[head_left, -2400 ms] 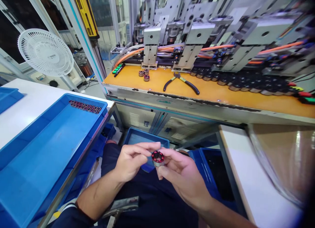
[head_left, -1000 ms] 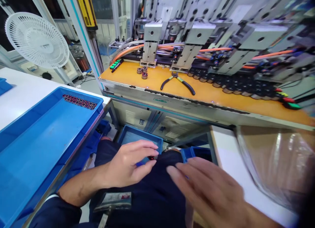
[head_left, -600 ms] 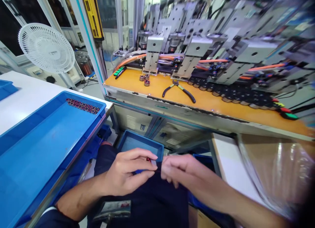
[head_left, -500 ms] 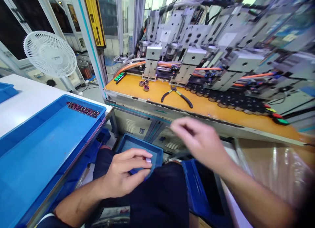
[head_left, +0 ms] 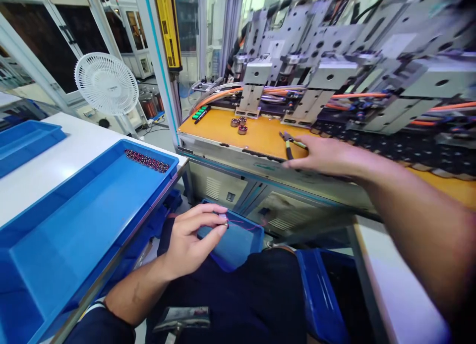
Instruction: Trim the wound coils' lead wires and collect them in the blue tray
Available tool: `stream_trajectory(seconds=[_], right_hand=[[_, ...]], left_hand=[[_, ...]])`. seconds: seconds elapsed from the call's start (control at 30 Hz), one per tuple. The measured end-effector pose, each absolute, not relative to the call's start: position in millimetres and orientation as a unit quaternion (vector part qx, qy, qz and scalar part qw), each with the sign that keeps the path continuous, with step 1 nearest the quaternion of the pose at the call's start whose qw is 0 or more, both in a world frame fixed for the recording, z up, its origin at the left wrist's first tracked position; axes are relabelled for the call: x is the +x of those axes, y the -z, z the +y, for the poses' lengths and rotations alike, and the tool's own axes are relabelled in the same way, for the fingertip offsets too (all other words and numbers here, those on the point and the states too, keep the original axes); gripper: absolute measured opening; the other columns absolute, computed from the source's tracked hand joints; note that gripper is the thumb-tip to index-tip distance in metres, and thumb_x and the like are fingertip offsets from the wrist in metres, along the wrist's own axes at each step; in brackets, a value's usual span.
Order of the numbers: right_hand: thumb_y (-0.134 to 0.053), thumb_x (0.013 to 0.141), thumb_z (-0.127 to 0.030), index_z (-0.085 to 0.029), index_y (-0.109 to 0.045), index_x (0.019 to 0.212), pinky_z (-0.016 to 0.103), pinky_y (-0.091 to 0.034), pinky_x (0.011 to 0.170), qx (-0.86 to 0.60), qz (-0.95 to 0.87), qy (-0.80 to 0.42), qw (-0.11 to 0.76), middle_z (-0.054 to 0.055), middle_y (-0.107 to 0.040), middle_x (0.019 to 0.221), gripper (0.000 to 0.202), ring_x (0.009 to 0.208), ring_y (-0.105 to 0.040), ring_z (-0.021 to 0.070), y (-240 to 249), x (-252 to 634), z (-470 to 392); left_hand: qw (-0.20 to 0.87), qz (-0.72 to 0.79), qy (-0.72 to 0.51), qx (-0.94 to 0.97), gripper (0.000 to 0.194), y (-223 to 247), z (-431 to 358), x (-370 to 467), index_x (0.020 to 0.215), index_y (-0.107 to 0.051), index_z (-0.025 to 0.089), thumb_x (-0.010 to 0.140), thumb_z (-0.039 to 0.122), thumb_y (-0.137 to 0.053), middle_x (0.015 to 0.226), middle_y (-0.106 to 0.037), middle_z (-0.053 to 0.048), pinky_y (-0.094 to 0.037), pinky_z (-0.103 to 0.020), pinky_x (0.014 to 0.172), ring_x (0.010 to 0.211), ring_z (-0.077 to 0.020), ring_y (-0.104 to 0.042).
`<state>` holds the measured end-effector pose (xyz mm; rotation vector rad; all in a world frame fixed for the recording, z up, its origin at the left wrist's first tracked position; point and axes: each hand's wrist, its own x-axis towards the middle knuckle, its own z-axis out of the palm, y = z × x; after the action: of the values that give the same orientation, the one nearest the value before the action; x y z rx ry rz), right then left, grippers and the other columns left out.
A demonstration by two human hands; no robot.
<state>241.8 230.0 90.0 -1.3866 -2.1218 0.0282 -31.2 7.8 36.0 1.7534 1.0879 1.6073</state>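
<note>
Left hand (head_left: 193, 237), below the orange bench (head_left: 264, 140), pinches a small wound part (head_left: 226, 224); right hand (head_left: 323, 155), half open, overlaps pliers (head_left: 287, 145) on the bench, grip unclear. Trailing wires (head_left: 238, 221) could snag if tugged.

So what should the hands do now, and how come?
I'd probably close the right hand gently around the pliers. Its fingers are at the handles, by the orange bench top. The left hand is holding a small part with thin reddish wires sticking out, and pliers might help with those.
</note>
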Motion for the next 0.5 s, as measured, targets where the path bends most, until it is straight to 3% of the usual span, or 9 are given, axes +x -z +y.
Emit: stream_trajectory(seconds=[0.13, 0.2, 0.3, 0.33, 0.4, 0.5], right_hand=[[-0.077, 0.066, -0.036, -0.014, -0.070, 0.103, 0.040, -0.048, 0.073, -0.501, -0.821, 0.015, 0.274, 0.013, -0.068, 0.092, 0.044, 0.088, -0.065, 0.0285, -78.8, 267.5, 189.1], [-0.072, 0.069, -0.023, -0.018, -0.063, 0.119, 0.043, -0.050, 0.078, -0.496, -0.818, 0.026, 0.290, 0.014, -0.066, 0.098, 0.051, 0.094, -0.063, 0.0314, -66.4, 269.3, 154.9], [-0.059, 0.079, -0.026, -0.019, -0.051, 0.133, 0.037, -0.056, 0.066, -0.484, -0.817, 0.005, 0.315, 0.012, -0.065, 0.097, 0.055, 0.082, -0.067, 0.0265, -41.2, 259.2, 88.5], [-0.057, 0.083, -0.028, -0.020, -0.050, 0.131, 0.034, -0.058, 0.065, -0.478, -0.816, -0.023, 0.323, 0.010, -0.067, 0.095, 0.050, 0.079, -0.068, 0.0240, -31.7, 253.7, 64.2], [-0.056, 0.089, -0.027, -0.022, -0.049, 0.130, 0.026, -0.060, 0.068, -0.463, -0.787, -0.202, 0.354, 0.006, -0.069, 0.094, 0.042, 0.078, -0.071, 0.0186, -12.7, 241.7, 17.1], [-0.054, 0.091, -0.019, -0.030, -0.041, 0.139, 0.021, -0.060, 0.073, -0.424, -0.732, -0.402, 0.351, 0.004, -0.068, 0.098, 0.051, 0.078, -0.072, 0.0139, 9.2, 226.1, -37.4]], left_hand=[[0.274, 0.395, -0.599, 0.641, 0.016, -36.9, 7.2, -28.5, 0.092, -0.074, 0.016, 0.079, 0.008, -0.069, 0.101, -0.074, -0.012, -0.059, -0.033, 0.081, 0.094, -0.0203, -0.071], [0.277, 0.390, -0.598, 0.643, 0.017, -36.9, 6.0, -25.6, 0.092, -0.074, 0.015, 0.078, 0.006, -0.069, 0.100, -0.074, -0.012, -0.059, -0.032, 0.081, 0.094, -0.0203, -0.071], [0.284, 0.386, -0.597, 0.643, 0.017, -37.3, 4.4, -23.0, 0.092, -0.074, 0.014, 0.078, 0.006, -0.069, 0.100, -0.074, -0.013, -0.060, -0.031, 0.078, 0.091, -0.0199, -0.071], [0.287, 0.385, -0.598, 0.642, 0.016, -37.4, 4.2, -22.8, 0.092, -0.074, 0.014, 0.079, 0.006, -0.068, 0.100, -0.074, -0.013, -0.060, -0.030, 0.076, 0.090, -0.0197, -0.072], [0.289, 0.386, -0.597, 0.641, 0.016, -37.7, 4.2, -22.9, 0.092, -0.074, 0.014, 0.079, 0.007, -0.068, 0.100, -0.074, -0.013, -0.060, -0.030, 0.076, 0.089, -0.0191, -0.072], [0.291, 0.384, -0.590, 0.648, 0.016, -37.4, 4.2, -22.4, 0.092, -0.073, 0.014, 0.079, 0.006, -0.068, 0.101, -0.074, -0.013, -0.060, -0.030, 0.078, 0.090, -0.0188, -0.072]])
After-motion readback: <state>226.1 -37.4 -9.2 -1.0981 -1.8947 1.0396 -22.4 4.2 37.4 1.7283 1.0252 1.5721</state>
